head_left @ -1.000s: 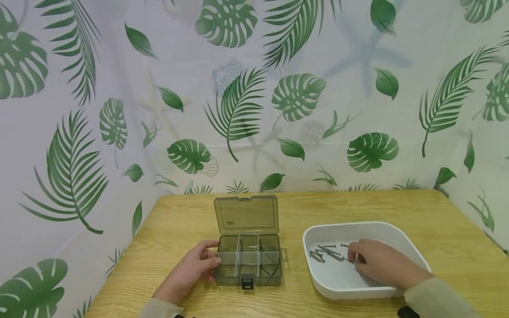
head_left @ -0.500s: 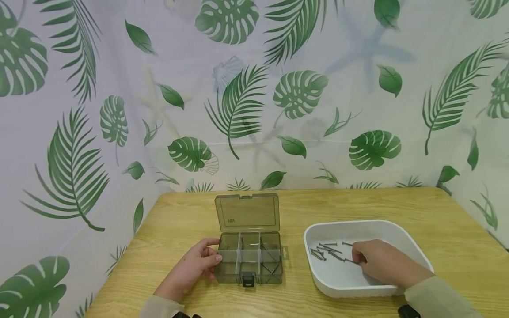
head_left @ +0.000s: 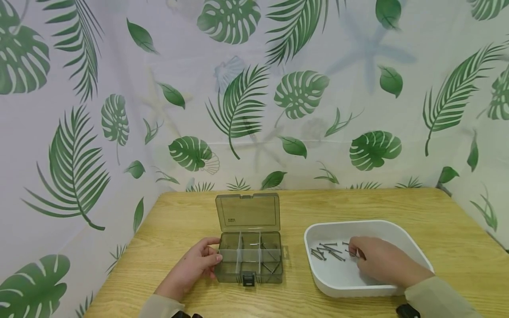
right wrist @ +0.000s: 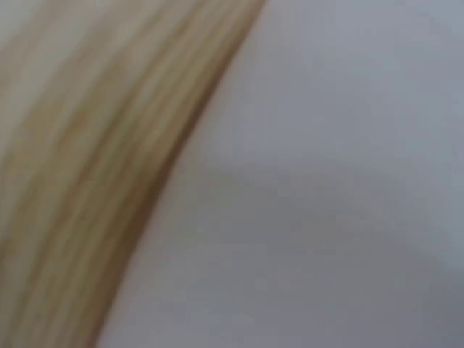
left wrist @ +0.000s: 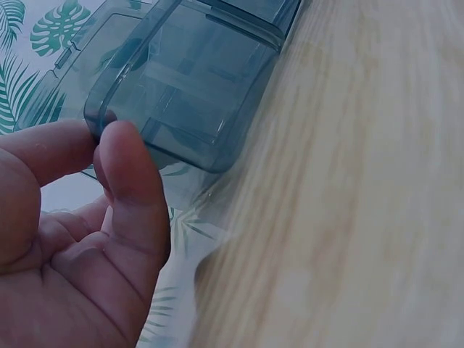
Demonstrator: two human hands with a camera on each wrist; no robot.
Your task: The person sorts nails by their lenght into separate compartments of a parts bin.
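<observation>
A smoky, see-through compartment box (head_left: 228,274) stands on the table with its lid (head_left: 248,214) raised at the back. Several screws (head_left: 270,268) lie in its right-hand compartments. My left hand (head_left: 192,267) holds the box's left side between thumb and fingers; in the left wrist view the thumb (left wrist: 130,167) lies against a box corner (left wrist: 210,156). Inside a white tray (head_left: 338,289), my right hand (head_left: 379,260) pinches a screw (head_left: 349,252), its far end hidden by the fingers. Loose screws (head_left: 332,252) lie left of that hand. The right wrist view shows only blurred tray wall and table.
The wooden table (head_left: 294,304) carries the box at centre and the tray to its right. A leaf-patterned cloth (head_left: 254,145) stands behind and along both sides. The tray's raised rim surrounds the right hand.
My right hand has shifted slightly within the tray, and a screw that lay at its fingertips is now pinched. The left hand keeps its hold on the box.
</observation>
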